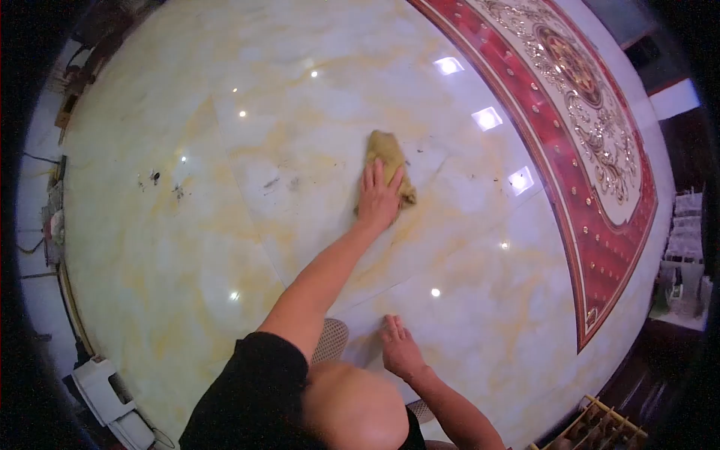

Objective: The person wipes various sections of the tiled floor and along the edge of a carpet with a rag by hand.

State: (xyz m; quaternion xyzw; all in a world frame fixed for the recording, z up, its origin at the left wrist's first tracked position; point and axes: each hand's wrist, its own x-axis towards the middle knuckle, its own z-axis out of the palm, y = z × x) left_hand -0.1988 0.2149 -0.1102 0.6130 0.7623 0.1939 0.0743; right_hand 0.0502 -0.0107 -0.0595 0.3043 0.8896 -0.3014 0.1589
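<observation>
My left hand (380, 201) reaches far forward and presses a yellowish-brown cloth (385, 148) against the glossy marble-look floor (300, 232). Its fingers lie over the crumpled cloth, which sticks out ahead of them and on the right side. Dark marks show on the floor around the cloth, with a smudge (271, 182) to its left and more specks (178, 191) farther left. Close to my body, my right hand (401, 346) rests with its fingertips on the floor, fingers stretched out, holding nothing.
A red and cream patterned border (555, 150) with gold ornament curves along the right. White appliance-like boxes (105, 390) stand at lower left. A yellow rack (592, 424) is at lower right. My knee (356, 409) and a patterned shoe (330, 341) are below.
</observation>
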